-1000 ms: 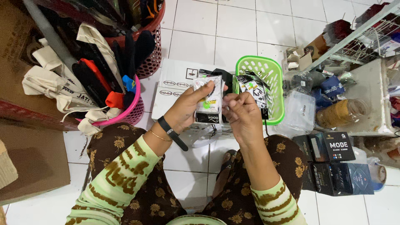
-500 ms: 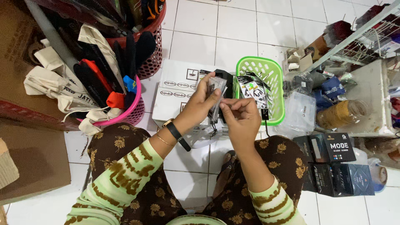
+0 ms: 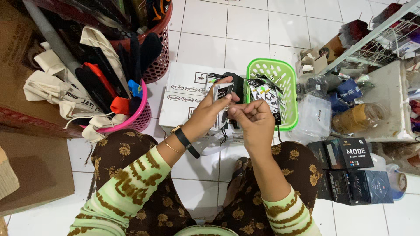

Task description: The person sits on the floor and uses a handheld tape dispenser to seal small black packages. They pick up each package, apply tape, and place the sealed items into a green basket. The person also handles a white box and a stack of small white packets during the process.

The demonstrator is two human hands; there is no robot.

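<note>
My left hand (image 3: 209,112) holds a small clear plastic packet (image 3: 222,92) with a black and white printed card inside, pinched by its edge between thumb and fingers. My right hand (image 3: 251,120) is closed against the packet's lower end, fingers curled around it. Both hands hover over a white printed cardboard box (image 3: 183,94) on the tiled floor. Just right of the hands stands a green plastic basket (image 3: 286,72) holding several similar black and white packets (image 3: 264,94). A black watch sits on my left wrist.
A pink basket (image 3: 142,116) full of cloth bags and a red basket (image 3: 159,61) stand at the left. Brown cardboard boxes (image 3: 35,175) lie at far left. Black product boxes (image 3: 350,155), clear plastic bags and a wire shelf (image 3: 376,39) crowd the right.
The packet has turned from face-on to edge-on and back toward me. My left hand shifted slightly right, and my right hand closed on the packet's lower end.
</note>
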